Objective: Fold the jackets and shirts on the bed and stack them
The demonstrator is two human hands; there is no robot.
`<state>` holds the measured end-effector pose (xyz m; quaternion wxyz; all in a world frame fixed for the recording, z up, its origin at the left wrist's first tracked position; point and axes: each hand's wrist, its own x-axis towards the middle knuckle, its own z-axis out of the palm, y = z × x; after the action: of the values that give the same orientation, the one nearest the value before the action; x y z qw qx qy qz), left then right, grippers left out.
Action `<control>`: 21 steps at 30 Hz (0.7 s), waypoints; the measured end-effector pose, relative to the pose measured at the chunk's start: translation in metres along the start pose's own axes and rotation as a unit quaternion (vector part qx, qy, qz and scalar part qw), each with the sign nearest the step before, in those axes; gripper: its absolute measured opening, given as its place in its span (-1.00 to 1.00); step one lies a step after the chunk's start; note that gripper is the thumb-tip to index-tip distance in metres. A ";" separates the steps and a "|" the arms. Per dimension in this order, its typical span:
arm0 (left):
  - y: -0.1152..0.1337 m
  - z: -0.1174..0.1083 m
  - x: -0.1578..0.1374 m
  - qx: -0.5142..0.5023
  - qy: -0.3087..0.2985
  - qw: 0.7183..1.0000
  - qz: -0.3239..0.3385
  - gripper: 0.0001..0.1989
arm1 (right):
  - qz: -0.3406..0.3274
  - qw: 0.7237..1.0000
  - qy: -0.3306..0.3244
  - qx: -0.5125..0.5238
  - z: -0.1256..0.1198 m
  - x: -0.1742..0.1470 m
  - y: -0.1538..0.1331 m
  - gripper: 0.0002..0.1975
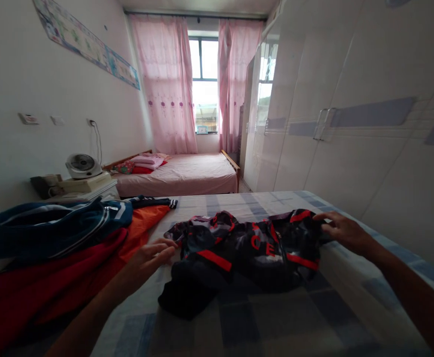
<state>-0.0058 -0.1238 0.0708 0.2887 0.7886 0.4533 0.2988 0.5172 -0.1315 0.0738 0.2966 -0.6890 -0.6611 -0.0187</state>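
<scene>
A black and grey patterned jacket (246,253) with red stripes, red letters and a zipper lies crumpled on the checked bed sheet (276,327). My left hand (155,258) is at its left edge, fingertips closed on the cloth. At the jacket's upper right corner, my right hand (341,230) pinches the fabric between thumb and fingers. A plain black part of the garment (187,297) spreads toward me at the lower left.
Left of the jacket lies a pile of clothes: a teal jacket (53,228), red cloth (53,277) and orange cloth (146,223). Beyond stand a small fan (81,165) and a second bed (187,171) with folded bedding. White wardrobes (313,163) line the right side.
</scene>
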 end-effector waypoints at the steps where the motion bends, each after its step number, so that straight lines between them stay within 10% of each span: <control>1: -0.002 0.004 -0.002 0.001 0.015 1.000 -0.014 -0.65 | 0.014 0.999 0.028 -0.026 0.002 0.000 0.000 -0.71; 13: -0.009 0.056 0.003 -0.029 -0.030 0.998 -0.044 -0.65 | -0.143 0.962 0.057 -0.227 0.064 0.012 -0.086 -0.67; 21: -0.013 0.075 0.002 -0.099 -0.054 0.992 -0.050 -0.79 | -0.092 0.974 -0.137 -0.153 0.104 0.043 -0.091 -0.60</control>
<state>0.0429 -0.1305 0.0128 0.4037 0.7477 0.4439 0.2843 0.4002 -0.0526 0.0409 0.0916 -0.6586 -0.7450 -0.0525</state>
